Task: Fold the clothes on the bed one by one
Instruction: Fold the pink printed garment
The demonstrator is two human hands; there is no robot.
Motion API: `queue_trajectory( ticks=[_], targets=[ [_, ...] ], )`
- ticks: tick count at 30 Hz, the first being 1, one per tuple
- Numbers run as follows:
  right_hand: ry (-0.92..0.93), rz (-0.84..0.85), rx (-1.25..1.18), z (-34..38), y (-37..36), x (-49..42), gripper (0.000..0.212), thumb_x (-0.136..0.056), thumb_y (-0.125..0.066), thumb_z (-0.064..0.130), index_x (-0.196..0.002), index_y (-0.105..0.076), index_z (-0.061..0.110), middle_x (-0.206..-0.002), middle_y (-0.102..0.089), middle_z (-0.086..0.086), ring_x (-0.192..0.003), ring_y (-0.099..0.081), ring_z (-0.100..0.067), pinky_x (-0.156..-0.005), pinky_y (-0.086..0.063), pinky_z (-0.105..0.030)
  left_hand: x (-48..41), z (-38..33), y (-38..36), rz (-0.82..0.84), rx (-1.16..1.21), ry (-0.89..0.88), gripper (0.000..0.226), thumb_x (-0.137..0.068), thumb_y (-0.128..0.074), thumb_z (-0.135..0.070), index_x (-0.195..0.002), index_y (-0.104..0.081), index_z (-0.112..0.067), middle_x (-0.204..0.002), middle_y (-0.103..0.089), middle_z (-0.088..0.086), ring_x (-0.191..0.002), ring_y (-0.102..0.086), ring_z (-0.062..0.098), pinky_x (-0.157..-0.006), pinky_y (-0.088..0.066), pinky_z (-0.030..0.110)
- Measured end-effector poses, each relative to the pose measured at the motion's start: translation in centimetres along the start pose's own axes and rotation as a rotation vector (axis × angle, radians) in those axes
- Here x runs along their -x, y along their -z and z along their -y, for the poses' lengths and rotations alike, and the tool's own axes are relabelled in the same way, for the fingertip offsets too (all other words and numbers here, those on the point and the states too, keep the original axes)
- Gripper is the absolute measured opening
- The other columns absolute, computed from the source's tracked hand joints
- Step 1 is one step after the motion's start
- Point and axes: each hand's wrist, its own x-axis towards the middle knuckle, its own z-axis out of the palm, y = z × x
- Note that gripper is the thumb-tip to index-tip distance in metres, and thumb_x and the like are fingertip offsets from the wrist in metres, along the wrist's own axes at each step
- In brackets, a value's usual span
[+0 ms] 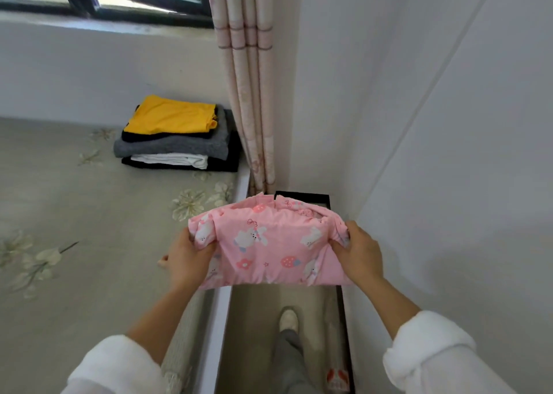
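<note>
The left hand (187, 263) and right hand (360, 254) each clamp one end of a folded pink garment (269, 244) printed with bunnies, held in the air beside the edge of the bed (74, 214). A stack of folded clothes (176, 136), topped by a yellow item, lies on the bed's far corner next to the curtain (251, 94).

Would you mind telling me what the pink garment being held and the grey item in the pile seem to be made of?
The pink garment looks like thin woven or jersey cotton with a matte finish: it creases sharply and carries a flat printed pattern of bunnies and strawberries. The grey item in the pile looks like thicker knit or fleece: its surface is fuzzy and mottled and its fold is bulky. Neither can be confirmed by sight alone.
</note>
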Motion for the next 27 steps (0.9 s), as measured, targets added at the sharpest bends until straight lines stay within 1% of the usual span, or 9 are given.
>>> queue_trajectory(
  ticks=[4, 7, 10, 13, 16, 18, 21, 25, 27],
  targets=[
    [0.037, 0.033, -0.003, 1.3, -1.1, -9.7, 0.023, -0.086, -0.066, 0.032, -0.092, -0.054, 0.012, -0.089, -0.066, -0.011, -0.079, -0.059, -0.034, -0.059, -0.038, -0.033, -7.1, -2.9, -2.8, -0.038, 0.059, 0.033, 0.026, -0.084, -0.068, -0.014, -0.102, -0.053, -0.025, -0.088, -0.057, -0.008, -0.087, -0.054, 0.016, -0.080, -0.037, 0.034],
    [0.088, 0.075, 0.004, 2.5, -1.8, -17.0, 0.024, -0.087, -0.065, 0.034, -0.096, -0.057, 0.013, -0.094, -0.066, -0.007, -0.081, -0.059, -0.029, -0.061, -0.040, -0.032, -12.4, -4.4, -4.5, -0.056, 0.109, 0.110, 0.028, -0.081, -0.070, -0.018, -0.099, -0.052, -0.027, -0.087, -0.061, -0.007, -0.091, -0.062, 0.024, -0.086, -0.046, 0.042],
    [0.125, 0.109, 0.018, 4.5, -2.8, -24.0, 0.026, -0.087, -0.064, 0.037, -0.096, -0.056, 0.014, -0.094, -0.065, -0.005, -0.078, -0.057, -0.027, -0.061, -0.039, -0.031, -17.3, -5.6, -5.2, -0.099, 0.117, 0.160, 0.026, -0.078, -0.072, -0.029, -0.094, -0.053, -0.035, -0.086, -0.062, -0.010, -0.089, -0.063, 0.020, -0.085, -0.046, 0.044],
    [0.170, 0.164, -0.036, 7.6, -4.4, -29.5, 0.025, -0.085, -0.063, 0.041, -0.093, -0.053, 0.019, -0.091, -0.066, -0.005, -0.078, -0.061, -0.029, -0.065, -0.051, -0.038, -22.1, -6.5, -4.8, -0.166, 0.165, 0.171, 0.027, -0.079, -0.074, -0.024, -0.100, -0.057, -0.025, -0.090, -0.064, -0.003, -0.089, -0.063, 0.019, -0.073, -0.046, 0.028],
    [0.227, 0.209, -0.077, 11.7, -6.4, -34.2, 0.023, -0.085, -0.065, 0.037, -0.091, -0.051, 0.020, -0.089, -0.064, -0.002, -0.078, -0.060, -0.026, -0.063, -0.048, -0.036, -26.8, -7.6, -3.4, -0.255, 0.201, 0.141, 0.026, -0.081, -0.072, -0.013, -0.102, -0.057, -0.016, -0.083, -0.059, -0.008, -0.077, -0.057, 0.005, -0.059, -0.038, 0.011],
    [0.270, 0.234, -0.102, 14.7, -8.2, -36.9, 0.022, -0.086, -0.065, 0.036, -0.090, -0.050, 0.021, -0.089, -0.062, 0.001, -0.079, -0.058, -0.023, -0.061, -0.041, -0.031, -30.2, -7.3, -1.9, -0.303, 0.193, 0.134, 0.026, -0.081, -0.072, -0.013, -0.102, -0.058, -0.014, -0.083, -0.059, -0.008, -0.076, -0.057, 0.007, -0.060, -0.040, 0.016],
    [0.330, 0.268, -0.159, 19.3, -11.2, -40.4, 0.021, -0.085, -0.066, 0.038, -0.095, -0.055, 0.022, -0.091, -0.064, 0.002, -0.078, -0.059, -0.019, -0.061, -0.044, -0.030, -36.0, -6.1, 0.9, -0.355, 0.192, 0.154, 0.024, -0.080, -0.073, -0.015, -0.099, -0.059, -0.015, -0.087, -0.063, 0.000, -0.084, -0.062, 0.022, -0.066, -0.046, 0.028],
    [0.334, 0.300, -0.275, 25.9, -14.5, -44.1, 0.020, -0.083, -0.070, 0.032, -0.094, -0.056, 0.022, -0.085, -0.064, 0.003, -0.074, -0.057, -0.017, -0.058, -0.043, -0.030, -44.1, -5.9, 4.8, -0.419, 0.143, 0.116, 0.025, -0.082, -0.071, -0.014, -0.105, -0.059, -0.013, -0.095, -0.062, 0.004, -0.084, -0.057, 0.021, -0.060, -0.039, 0.019],
    [0.310, 0.306, -0.317, 29.1, -16.1, -46.0, 0.019, -0.083, -0.071, 0.029, -0.086, -0.053, 0.023, -0.076, -0.059, 0.005, -0.069, -0.053, -0.015, -0.056, -0.039, -0.030, -48.2, -6.1, 6.6, -0.446, 0.145, 0.115, 0.029, -0.083, -0.069, -0.016, -0.111, -0.060, -0.015, -0.097, -0.062, 0.002, -0.084, -0.056, 0.019, -0.062, -0.040, 0.023]
  ],
)
